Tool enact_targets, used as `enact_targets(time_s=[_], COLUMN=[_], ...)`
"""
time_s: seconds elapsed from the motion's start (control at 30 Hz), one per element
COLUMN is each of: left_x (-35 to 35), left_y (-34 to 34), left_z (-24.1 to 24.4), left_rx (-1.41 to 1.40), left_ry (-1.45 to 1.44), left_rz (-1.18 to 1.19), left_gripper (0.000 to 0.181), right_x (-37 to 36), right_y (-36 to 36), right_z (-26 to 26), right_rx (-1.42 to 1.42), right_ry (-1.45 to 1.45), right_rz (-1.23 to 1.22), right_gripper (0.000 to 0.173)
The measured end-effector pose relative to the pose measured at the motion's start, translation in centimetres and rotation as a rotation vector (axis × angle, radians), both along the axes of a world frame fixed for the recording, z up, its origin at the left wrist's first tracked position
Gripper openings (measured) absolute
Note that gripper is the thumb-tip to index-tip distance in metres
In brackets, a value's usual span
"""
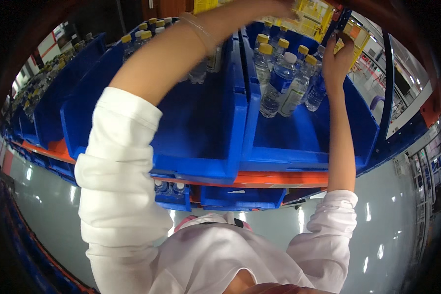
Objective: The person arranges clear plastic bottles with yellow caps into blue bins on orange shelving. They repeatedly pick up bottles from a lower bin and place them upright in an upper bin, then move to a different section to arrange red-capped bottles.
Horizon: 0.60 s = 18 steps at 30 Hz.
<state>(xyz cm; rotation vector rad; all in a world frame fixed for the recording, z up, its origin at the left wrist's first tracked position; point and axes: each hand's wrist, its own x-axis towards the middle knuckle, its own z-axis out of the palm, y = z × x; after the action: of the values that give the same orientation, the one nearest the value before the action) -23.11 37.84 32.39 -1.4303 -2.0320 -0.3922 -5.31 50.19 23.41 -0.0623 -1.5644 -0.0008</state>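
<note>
My left arm reaches up and across to the right, over the blue plastic bins. My left hand point(281, 9) is blurred at the top edge, above the right bin point(286, 154); its fingers are hard to make out. Raised at that bin's right side, my right hand point(338, 60) has bent fingers, and whether they hold anything is unclear. Just left of it stands a clear plastic bottle with a blue label point(317, 92). Several more bottles stand in this bin, most with yellow caps, among them a blue-labelled bottle with a whitish cap point(278, 82).
The neighbouring blue bin point(191, 139) holds bottles at its back, partly behind my left arm. More bottle-filled bins stand far left. An orange shelf beam point(279, 179) runs below the bins, with smaller blue bins point(242, 198) underneath. A dark blue rack upright point(388, 81) rises at right.
</note>
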Motion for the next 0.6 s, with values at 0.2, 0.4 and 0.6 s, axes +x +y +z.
enact_targets(time_s=[0.2,0.4,0.6], left_x=[-12.1,-14.1,-16.6], left_y=[-10.4,-9.3,-13.9], left_z=[1.3,-9.2,-12.3], left_rx=[0.032,-0.155,0.120], left_ry=[0.223,-0.191,-0.059], left_rz=[0.113,0.261,0.151], left_gripper=[0.040,0.045,0.034], right_x=[-7.9,-18.1,-22.8], right_y=[-2.4,-9.1,-14.1], right_z=[3.2,0.6,-2.3], right_rx=[0.140,-0.276,-0.129], right_ry=[-0.265,-0.923,-1.197], right_rz=[0.225,0.314,0.426], right_gripper=[0.031,0.068,0.067])
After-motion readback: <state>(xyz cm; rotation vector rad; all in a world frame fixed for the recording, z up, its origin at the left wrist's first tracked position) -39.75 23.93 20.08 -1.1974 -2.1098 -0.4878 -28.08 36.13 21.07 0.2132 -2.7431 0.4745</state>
